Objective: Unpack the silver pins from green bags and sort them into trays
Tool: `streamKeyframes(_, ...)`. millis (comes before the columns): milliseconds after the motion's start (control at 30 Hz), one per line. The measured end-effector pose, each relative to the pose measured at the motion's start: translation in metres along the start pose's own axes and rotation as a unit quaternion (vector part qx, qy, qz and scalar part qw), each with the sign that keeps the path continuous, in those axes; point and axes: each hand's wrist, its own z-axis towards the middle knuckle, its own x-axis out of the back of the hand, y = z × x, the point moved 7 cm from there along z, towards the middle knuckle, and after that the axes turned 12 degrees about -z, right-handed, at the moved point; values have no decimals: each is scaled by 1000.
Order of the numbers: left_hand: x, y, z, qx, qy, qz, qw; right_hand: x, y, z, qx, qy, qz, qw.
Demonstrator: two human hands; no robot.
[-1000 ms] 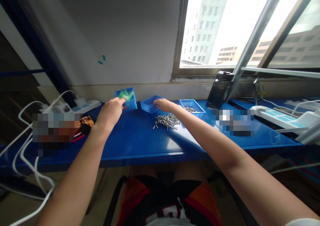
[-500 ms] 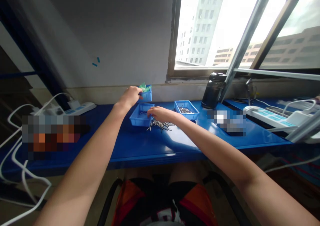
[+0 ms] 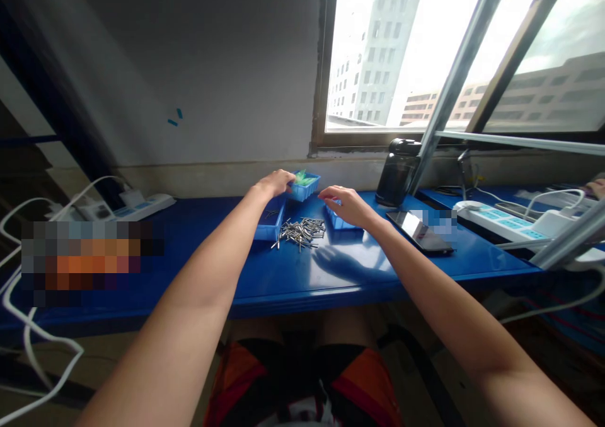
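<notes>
My left hand grips the rim of a small blue bin with green pieces, at the back of the blue table. My right hand lies over a second blue tray, fingers curled on its rim and hiding most of it. Between and in front of them lies a pile of metal nails. A third blue tray sits under my left forearm, left of the pile.
A black container stands by the window ledge. A phone lies right of the trays. White power strips and cables lie at the right, another power strip with cables at the left. My knees are below the table's edge.
My left hand carried the bin with green pieces rightwards along the back of the table. My right hand left the middle tray and moved right onto the tray with nails.
</notes>
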Motion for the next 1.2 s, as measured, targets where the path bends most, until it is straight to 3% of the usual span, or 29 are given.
streamKeyframes(200, -9, 3, 14, -5, -37, 13, 999, -7, 37, -6, -79, -16, -56, 995)
streamKeyframes(467, -18, -23, 5, 96, -114, 20, 989, -28, 37, -13, -136, -104, -134, 976)
streamKeyframes(633, -21, -16, 8, 142, -156, 24, 977, -27, 35, -15, -146, -106, -132, 975)
streamKeyframes(900, -32, 7, 14, 123, -156, 47, 979, -20, 21, -22, -135, -112, -153, 972)
streamKeyframes(1200, -30, -15, -1, 78, -145, 35, 986, -18, 9, -25, -135, -105, -164, 971)
